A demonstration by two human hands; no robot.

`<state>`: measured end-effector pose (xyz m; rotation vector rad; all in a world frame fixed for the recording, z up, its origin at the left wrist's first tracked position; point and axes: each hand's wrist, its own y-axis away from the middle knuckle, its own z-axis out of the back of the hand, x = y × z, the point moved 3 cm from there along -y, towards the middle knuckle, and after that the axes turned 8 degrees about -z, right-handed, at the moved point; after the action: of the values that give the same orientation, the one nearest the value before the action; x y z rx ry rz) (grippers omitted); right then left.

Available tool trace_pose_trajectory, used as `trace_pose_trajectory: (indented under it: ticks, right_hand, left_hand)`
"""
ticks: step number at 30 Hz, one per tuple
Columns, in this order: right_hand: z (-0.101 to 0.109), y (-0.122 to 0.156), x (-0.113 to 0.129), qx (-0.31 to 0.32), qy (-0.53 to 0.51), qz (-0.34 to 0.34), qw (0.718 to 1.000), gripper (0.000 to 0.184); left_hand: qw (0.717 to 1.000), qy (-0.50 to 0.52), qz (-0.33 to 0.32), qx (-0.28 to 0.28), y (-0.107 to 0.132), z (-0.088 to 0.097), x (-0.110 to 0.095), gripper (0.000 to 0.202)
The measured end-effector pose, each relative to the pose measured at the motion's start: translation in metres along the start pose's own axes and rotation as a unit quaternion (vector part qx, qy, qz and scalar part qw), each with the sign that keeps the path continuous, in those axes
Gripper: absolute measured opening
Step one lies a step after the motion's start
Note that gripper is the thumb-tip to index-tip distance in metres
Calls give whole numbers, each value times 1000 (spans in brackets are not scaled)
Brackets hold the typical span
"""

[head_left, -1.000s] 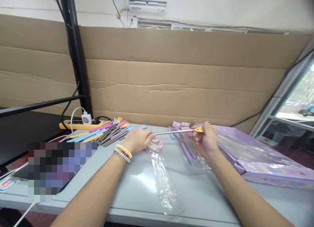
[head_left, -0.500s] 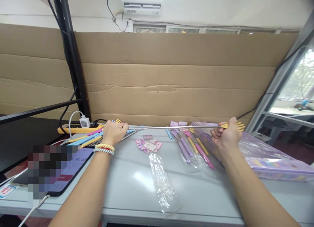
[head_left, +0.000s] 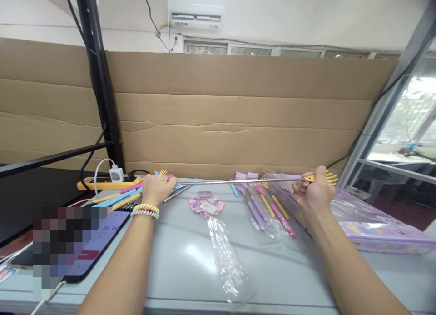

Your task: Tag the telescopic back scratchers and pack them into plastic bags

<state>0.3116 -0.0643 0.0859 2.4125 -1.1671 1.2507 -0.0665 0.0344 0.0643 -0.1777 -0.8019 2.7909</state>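
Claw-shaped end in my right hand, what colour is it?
Yellow; the claw-shaped end shows best in the head view.

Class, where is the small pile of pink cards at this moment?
In the head view, the pile of pink cards lies on the table slightly left of centre, just beyond the clear plastic sleeve and left of the purple-handled sticks.

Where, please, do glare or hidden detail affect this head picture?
Head view: white glare on the smooth grey tabletop, glints along the crumpled clear plastic sleeve; head view: the thin silver metal rod gleams; head view: the glass window at far right is partly washed out; head view: coarse square blocks hide part of the black-edged rectangular phone.
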Motion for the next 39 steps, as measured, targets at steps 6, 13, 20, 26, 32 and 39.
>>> trace_pose_trajectory:
  ticks: [6,13,20,26,32,39]
  right_hand:
    - [23,-13,22,-45,-52,74,995,48]
    - [34,-21,31,-93,-83,62,990,48]
    - [44,-24,41,-119,-100,70,985,49]
    - [45,-28,33,-136,-85,46,986,36]
    - [51,-34,37,-183,-45,173,967,13]
    - [22,-9,14,-133,85,205,966,22]
  left_hand:
    - [999,1,27,47,-1,-5,21,52]
    - [988,5,93,-123,1,5,26,41]
    - [972,-27,83,-216,2,3,28,36]
    - [975,-47,66,-207,2,4,30,38]
    - [979,-52,88,-176,4,5,34,42]
    - [997,-11,64,-33,4,7,-14,53]
